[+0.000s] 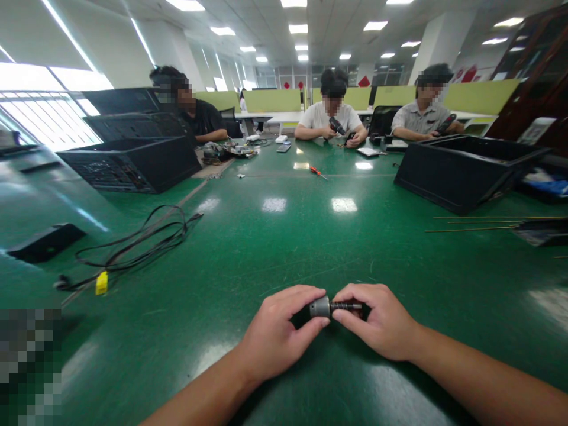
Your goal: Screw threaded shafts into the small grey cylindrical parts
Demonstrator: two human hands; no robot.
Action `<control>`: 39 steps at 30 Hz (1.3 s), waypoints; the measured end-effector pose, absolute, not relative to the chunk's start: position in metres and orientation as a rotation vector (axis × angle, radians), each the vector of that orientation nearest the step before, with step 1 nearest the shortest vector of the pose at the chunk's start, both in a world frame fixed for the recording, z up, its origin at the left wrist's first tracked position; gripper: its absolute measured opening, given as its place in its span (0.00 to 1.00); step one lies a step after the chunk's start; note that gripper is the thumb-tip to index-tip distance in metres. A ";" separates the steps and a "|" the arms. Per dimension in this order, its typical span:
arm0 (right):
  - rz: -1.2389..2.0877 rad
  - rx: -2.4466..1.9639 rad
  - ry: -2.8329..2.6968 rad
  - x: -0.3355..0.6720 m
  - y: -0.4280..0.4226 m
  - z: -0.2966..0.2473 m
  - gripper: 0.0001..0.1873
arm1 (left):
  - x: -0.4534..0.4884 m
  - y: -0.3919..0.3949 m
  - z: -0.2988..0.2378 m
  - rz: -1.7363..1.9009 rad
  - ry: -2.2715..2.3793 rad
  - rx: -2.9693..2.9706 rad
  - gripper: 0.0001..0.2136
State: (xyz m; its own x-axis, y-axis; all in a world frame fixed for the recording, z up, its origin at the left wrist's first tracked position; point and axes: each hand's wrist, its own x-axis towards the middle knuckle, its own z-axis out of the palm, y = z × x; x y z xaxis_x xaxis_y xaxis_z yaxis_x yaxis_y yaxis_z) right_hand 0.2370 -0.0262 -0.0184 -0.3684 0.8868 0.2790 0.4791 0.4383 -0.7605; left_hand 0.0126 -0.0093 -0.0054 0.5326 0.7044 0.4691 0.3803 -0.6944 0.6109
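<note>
Between my hands, just above or on the green table (231, 248), is a small metal part made of a grey cylinder (320, 307) with a thin shaft (347, 306) that looks ribbed or wound with a spring. My left hand (284, 331) pinches the cylinder from the left, thumb below and fingers on top. From the right, my right hand (381, 319) closes its thumb and fingers around the shaft where it meets the cylinder. The part lies roughly level, its shaft pointing right. Whether cylinder and shaft are joined or separate, I cannot tell.
A coiled black cable (146, 245) with a yellow tag lies left. An orange screwdriver (317, 172) is farther off. Black computer cases stand at left (133, 165) and right (465, 171). Thin rods (470, 228) lie at right. Three people sit across the table.
</note>
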 end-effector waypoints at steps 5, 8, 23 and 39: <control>0.752 -1.142 -2.013 0.237 -0.027 -0.018 0.08 | 0.012 -0.010 -0.006 0.995 0.897 2.351 0.15; 0.746 -1.139 -2.019 0.237 -0.028 -0.018 0.08 | 0.012 -0.010 -0.007 0.996 0.898 2.354 0.15; 0.754 -1.135 -2.024 0.237 -0.026 -0.017 0.08 | 0.012 -0.009 -0.006 1.025 0.877 2.371 0.14; 0.724 -1.138 -2.035 0.238 -0.026 -0.018 0.08 | 0.010 -0.009 -0.005 1.022 0.862 2.381 0.13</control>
